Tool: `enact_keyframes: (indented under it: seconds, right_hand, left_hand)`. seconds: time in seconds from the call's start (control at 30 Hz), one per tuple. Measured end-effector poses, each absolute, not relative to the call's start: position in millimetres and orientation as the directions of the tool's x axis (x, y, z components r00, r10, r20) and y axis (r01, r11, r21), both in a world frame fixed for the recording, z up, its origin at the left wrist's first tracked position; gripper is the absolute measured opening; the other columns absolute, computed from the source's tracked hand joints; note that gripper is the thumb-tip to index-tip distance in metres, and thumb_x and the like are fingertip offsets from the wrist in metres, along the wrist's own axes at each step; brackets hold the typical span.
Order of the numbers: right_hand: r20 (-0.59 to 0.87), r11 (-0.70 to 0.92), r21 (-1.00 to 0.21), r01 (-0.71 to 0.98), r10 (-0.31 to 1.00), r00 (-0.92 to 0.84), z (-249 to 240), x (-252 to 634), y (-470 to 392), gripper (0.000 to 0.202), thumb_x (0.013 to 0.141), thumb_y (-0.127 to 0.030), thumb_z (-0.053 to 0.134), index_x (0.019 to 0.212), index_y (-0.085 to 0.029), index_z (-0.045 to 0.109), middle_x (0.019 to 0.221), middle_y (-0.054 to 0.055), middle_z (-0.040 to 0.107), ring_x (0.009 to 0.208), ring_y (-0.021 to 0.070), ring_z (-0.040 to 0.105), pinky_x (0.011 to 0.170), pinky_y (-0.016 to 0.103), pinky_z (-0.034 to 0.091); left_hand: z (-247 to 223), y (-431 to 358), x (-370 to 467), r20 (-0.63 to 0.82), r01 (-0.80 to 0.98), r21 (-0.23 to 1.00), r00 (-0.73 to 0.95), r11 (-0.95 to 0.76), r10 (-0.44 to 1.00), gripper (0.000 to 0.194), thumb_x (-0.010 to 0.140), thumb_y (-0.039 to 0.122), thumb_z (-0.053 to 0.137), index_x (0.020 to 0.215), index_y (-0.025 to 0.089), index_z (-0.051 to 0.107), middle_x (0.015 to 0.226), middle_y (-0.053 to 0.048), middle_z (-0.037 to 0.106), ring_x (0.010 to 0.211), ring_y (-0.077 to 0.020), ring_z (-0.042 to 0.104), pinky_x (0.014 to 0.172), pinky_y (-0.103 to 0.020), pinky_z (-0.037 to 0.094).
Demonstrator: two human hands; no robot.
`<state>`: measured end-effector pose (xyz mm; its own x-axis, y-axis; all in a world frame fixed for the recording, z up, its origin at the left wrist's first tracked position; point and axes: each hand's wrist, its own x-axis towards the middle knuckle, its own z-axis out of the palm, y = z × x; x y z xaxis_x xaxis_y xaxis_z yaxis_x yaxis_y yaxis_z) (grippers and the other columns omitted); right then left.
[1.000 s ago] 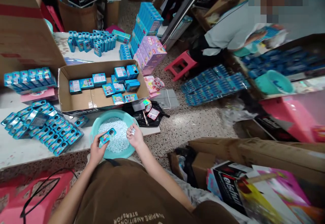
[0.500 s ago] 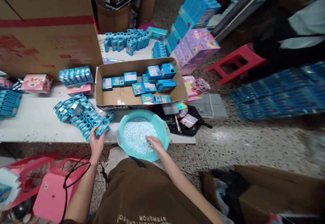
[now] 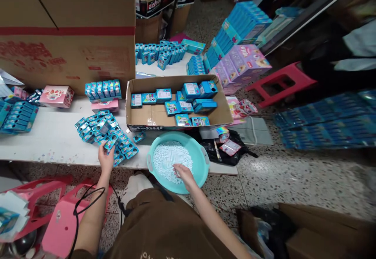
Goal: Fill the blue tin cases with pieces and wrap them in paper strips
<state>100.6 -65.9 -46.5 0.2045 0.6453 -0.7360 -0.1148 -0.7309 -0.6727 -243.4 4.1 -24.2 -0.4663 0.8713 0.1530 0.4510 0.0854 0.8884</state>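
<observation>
Left of the basin (image 3: 200, 164), my left hand (image 3: 105, 158) pinches a blue box (image 3: 111, 142), droppable if those fingers slacken, while my right hand (image 3: 184, 174) curls inside, hold unclear.

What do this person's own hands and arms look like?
The left hand and right hand are bare, without visible gloves or wristwear. Both forearms are uncovered; a brown sleeve shows near the left elbow, matching the brown top with pale lettering. A black cable shows by the left forearm.
</observation>
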Motion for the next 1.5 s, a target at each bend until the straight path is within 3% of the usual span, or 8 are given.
enact_keyframes:
  seconds: [0.17,0.5,0.63,0.77,0.9,1.03,1.27,1.5]
  right_hand:
    - [-0.74,-0.739,-0.663,-0.117,0.624,0.251,-59.6,96.9,-72.5,0.032,0.051,-0.041,0.067,0.071,-0.015,0.064,0.062,0.002,0.06,0.052,0.0122,0.052,0.049,0.025,0.04]
    - [-0.769,-0.782,-0.615,-0.098,0.568,0.294,-80.2,107.9,-82.1,0.02,0.057,-0.03,0.061,0.071,-0.016,0.066,0.06,0.0,0.06,0.05,0.0109,0.052,0.047,0.022,0.039]
    - [-0.81,-0.705,-0.583,-0.404,0.546,0.216,-57.7,109.5,-64.0,0.018,0.061,-0.027,0.067,0.075,-0.016,0.065,0.06,-0.002,0.058,0.048,0.0079,0.05,0.042,0.019,0.036]
    - [-0.787,-0.416,-0.378,-0.827,0.615,0.05,-15.8,104.2,-30.0,0.014,0.069,-0.025,0.069,0.067,-0.018,0.057,0.057,-0.005,0.051,0.044,0.0041,0.043,0.038,0.014,0.034]
    - [-0.696,-0.169,-0.283,-0.944,0.713,0.081,26.5,95.7,1.2,0.021,0.082,-0.027,0.058,0.064,-0.019,0.05,0.056,-0.005,0.049,0.047,0.005,0.046,0.043,0.014,0.04]
    - [-0.621,-0.02,-0.364,-0.931,0.75,0.227,53.7,87.5,12.6,0.028,0.082,-0.034,0.059,0.062,-0.02,0.045,0.052,-0.007,0.045,0.053,0.0078,0.051,0.056,0.02,0.048]
    - [-0.531,0.039,-0.63,-0.776,0.708,0.467,73.9,85.2,3.5,0.034,0.078,-0.044,0.06,0.061,-0.019,0.045,0.051,-0.006,0.044,0.041,0.0052,0.038,0.042,0.02,0.032]
    - [-0.389,0.131,-0.762,-0.635,0.691,0.61,88.1,89.9,-2.3,0.036,0.075,-0.048,0.061,0.06,-0.018,0.047,0.051,-0.006,0.045,0.044,0.0051,0.039,0.044,0.019,0.032]
  left_hand:
    - [-36.6,36.5,-262.5,0.197,0.503,0.858,-0.516,0.109,0.834,0.041,0.073,0.036,0.064,0.109,0.018,0.056,0.106,-0.008,0.055,0.1,-0.0186,0.055,0.089,-0.032,0.043]
    - [-38.2,50.5,-267.3,0.208,0.546,0.836,-0.408,0.055,0.889,0.04,0.074,0.038,0.064,0.108,0.017,0.058,0.101,-0.007,0.056,0.093,-0.018,0.055,0.082,-0.03,0.045]
    - [-12.6,36.5,-250.1,0.246,0.591,0.806,-0.298,-0.025,0.922,0.036,0.075,0.034,0.065,0.107,0.019,0.058,0.105,-0.007,0.057,0.1,-0.0191,0.054,0.087,-0.033,0.044]
    - [23.6,17.1,-205.0,0.198,0.598,0.792,-0.06,-0.123,0.978,0.034,0.076,0.032,0.065,0.107,0.021,0.058,0.106,-0.006,0.059,0.102,-0.0203,0.055,0.091,-0.037,0.044]
    - [46.2,0.4,-143.7,0.143,0.548,0.801,0.215,-0.241,0.966,0.032,0.078,0.029,0.063,0.109,0.023,0.058,0.105,-0.006,0.06,0.099,-0.0209,0.056,0.09,-0.038,0.045]
    - [53.4,-8.1,-93.8,0.117,0.489,0.815,0.384,-0.309,0.916,0.032,0.08,0.027,0.06,0.112,0.023,0.057,0.103,-0.007,0.058,0.098,-0.0208,0.057,0.086,-0.036,0.046]
    - [69.4,-4.4,-65.5,0.137,0.45,0.803,0.498,-0.391,0.856,0.034,0.08,0.021,0.057,0.115,0.022,0.055,0.102,-0.006,0.056,0.097,-0.0193,0.056,0.085,-0.033,0.047]
    - [77.1,-6.0,-59.0,0.172,0.44,0.775,0.544,-0.454,0.821,0.042,0.078,0.016,0.058,0.118,0.024,0.055,0.104,-0.006,0.056,0.099,-0.0206,0.054,0.088,-0.036,0.045]
